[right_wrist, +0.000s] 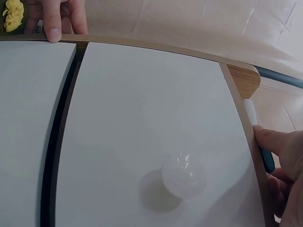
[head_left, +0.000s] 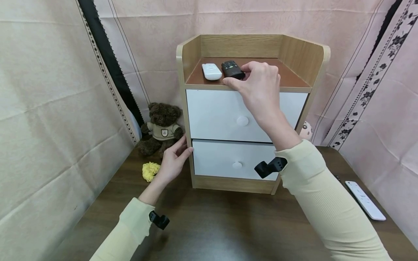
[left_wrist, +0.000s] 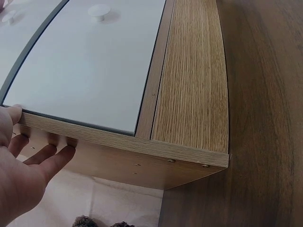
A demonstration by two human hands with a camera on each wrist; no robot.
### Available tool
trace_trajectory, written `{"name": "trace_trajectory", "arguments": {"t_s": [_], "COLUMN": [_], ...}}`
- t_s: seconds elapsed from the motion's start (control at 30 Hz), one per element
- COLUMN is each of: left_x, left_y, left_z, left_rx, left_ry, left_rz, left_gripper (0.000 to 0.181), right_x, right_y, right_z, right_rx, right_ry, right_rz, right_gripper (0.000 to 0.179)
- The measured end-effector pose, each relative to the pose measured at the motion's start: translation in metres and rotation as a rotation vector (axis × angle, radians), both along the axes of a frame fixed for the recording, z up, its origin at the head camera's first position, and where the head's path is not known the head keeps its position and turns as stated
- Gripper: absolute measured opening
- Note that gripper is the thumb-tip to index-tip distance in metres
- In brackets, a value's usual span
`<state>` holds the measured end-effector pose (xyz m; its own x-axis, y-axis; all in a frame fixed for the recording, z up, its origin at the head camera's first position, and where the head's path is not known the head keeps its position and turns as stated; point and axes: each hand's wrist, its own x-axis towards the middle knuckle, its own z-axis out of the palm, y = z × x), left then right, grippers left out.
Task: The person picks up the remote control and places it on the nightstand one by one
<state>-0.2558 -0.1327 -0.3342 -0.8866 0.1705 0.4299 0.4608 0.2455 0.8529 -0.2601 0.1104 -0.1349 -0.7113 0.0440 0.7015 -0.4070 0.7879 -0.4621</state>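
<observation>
A small wooden cabinet (head_left: 233, 184) with two white drawers stands on the table. On its brown top shelf lie a white remote control (head_left: 211, 71) and, to its right, a black remote control (head_left: 232, 69) with buttons. My right hand (head_left: 262, 88) holds the near end of the black remote between thumb and fingers, just above the shelf's front edge; the right wrist view partly hides the fingertips. My left hand (head_left: 173, 159) rests on the cabinet's left side, its fingers (left_wrist: 59, 160) stretched along the side panel and the thumb at the front edge. Both drawers look closed.
A brown teddy bear (head_left: 163, 125) sits left of the cabinet, with a yellow yarn-like bundle (head_left: 150, 171) before it. A long white remote (head_left: 365, 200) lies at the table's right, beside a dark thing. A pinkish round figure (head_left: 306, 131) shows behind the cabinet. Cloth curtains surround the table.
</observation>
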Motion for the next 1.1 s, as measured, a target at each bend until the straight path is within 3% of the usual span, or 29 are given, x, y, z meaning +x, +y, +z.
{"name": "trace_trajectory", "arguments": {"t_s": [0.13,0.37,0.7,0.83,1.03,1.1], "left_x": [-0.002,-0.025,-0.029,-0.027,-0.004,0.0], "left_y": [0.0,-0.005,-0.007,-0.006,0.0,0.001], "left_z": [-0.001,-0.026,-0.031,-0.028,-0.005,-0.002], "left_rx": [-0.004,0.021,0.023,0.021,-0.01,-0.007], "left_ry": [0.001,0.015,0.034,0.016,0.004,0.004], "left_rz": [0.001,0.003,0.002,0.006,0.005,0.003], "left_gripper": [0.057,0.059,0.059,0.059,0.058,0.058], "right_x": [-0.001,0.0,0.003,0.005,0.006,0.006], "right_y": [0.001,0.003,0.005,0.006,0.006,0.006], "right_z": [0.001,0.003,0.003,0.003,0.001,0.001], "right_rx": [-0.013,-0.034,0.002,0.004,0.006,-0.001], "right_ry": [0.006,-0.032,-0.03,-0.035,-0.039,-0.042], "right_rz": [0.011,0.012,0.021,0.028,0.034,0.037], "right_gripper": [0.052,0.048,0.043,0.042,0.039,0.039]}}
